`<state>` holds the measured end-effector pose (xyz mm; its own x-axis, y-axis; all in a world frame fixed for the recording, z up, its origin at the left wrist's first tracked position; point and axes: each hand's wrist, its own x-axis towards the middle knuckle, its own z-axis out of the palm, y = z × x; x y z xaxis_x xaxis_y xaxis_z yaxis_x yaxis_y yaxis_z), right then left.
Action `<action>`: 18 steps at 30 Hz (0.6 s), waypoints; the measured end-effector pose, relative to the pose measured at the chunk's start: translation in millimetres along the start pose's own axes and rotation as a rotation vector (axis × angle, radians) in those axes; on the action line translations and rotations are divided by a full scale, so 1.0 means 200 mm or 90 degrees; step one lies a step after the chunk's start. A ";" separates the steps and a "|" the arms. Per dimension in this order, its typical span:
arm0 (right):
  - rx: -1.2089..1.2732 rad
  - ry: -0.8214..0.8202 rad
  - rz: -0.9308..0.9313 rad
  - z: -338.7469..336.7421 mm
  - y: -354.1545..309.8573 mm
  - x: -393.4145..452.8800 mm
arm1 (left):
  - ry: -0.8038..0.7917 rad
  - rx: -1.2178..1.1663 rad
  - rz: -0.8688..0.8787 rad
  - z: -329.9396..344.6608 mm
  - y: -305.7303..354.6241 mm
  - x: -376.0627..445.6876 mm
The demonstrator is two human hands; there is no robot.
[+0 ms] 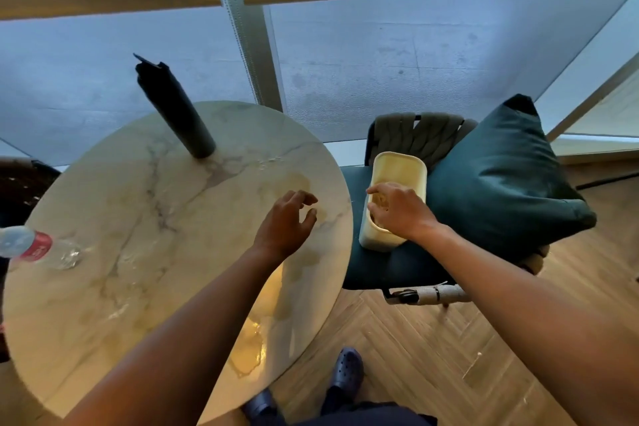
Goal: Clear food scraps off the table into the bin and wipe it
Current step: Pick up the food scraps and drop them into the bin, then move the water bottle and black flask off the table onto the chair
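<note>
Round marble worktop: one tall dark cylinder far side, one clear plastic bottle with red label lying left, cut off by the frame. One cream rectangular bin right, on the teal chair beside one teal cushion. Your left hand hovers released; your right hand over the bin, grasp unclear. Scraps hard to discern.

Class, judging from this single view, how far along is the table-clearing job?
Mostly cleared: no solid scraps show on the marble table. In hand: the right hand is over the cream bin on the chair, apparently dropping scraps; the left hand hovers open above the tabletop. Left: yellowish smears remain, so wiping is undone; no cloth visible.
</note>
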<state>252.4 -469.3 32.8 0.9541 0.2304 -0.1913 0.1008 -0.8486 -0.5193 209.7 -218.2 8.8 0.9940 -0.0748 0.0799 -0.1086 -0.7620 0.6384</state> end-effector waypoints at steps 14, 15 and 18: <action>-0.071 -0.093 -0.185 0.42 -0.79 -0.14 | 0.108 0.022 -0.122 -0.53 -0.38 -0.53; -0.075 -0.098 -0.192 0.46 -0.85 -0.15 | 0.114 0.016 -0.133 -0.57 -0.42 -0.59; -0.083 -0.110 -0.211 0.60 -1.06 -0.23 | 0.125 0.011 -0.148 -0.71 -0.54 -0.79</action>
<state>152.9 -243.6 52.1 0.8030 0.5699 -0.1743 0.4415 -0.7653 -0.4685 62.1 -31.6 36.2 0.9707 0.2264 0.0807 0.1227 -0.7553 0.6438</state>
